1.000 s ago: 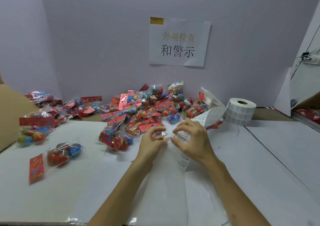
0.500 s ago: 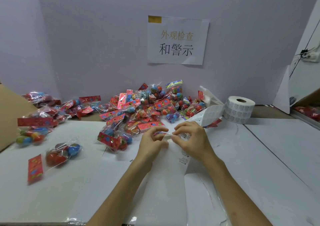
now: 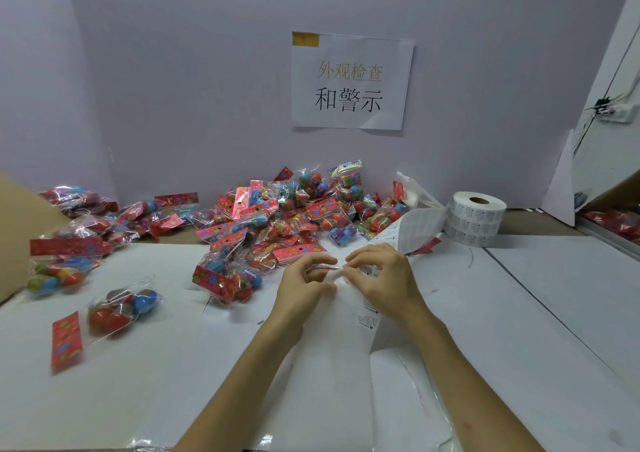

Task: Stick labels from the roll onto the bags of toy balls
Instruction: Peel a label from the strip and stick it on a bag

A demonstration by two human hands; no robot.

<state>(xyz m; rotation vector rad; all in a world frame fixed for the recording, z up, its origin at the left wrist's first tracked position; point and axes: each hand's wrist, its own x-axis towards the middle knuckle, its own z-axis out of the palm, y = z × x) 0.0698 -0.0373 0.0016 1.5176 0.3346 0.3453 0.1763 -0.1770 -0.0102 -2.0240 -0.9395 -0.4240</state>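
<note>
A white label roll [image 3: 476,221] stands at the back right; its strip [image 3: 414,231] runs down across the table under my hands and on toward the near edge. My left hand [image 3: 304,283] and right hand [image 3: 377,278] meet over the strip at table centre, both pinching a small label [image 3: 337,269] between their fingertips. A big pile of clear bags of coloured toy balls with red header cards [image 3: 277,219] lies just behind my hands. One single bag [image 3: 110,313] lies apart at the near left.
More bags lie in a group at the far left [image 3: 69,243] beside a brown cardboard flap [image 3: 14,230]. A paper sign [image 3: 351,81] hangs on the back wall. White sheets cover the table [image 3: 519,313].
My hands have stayed together over the strip, with only slight finger movement at the label. The view has shifted a little.
</note>
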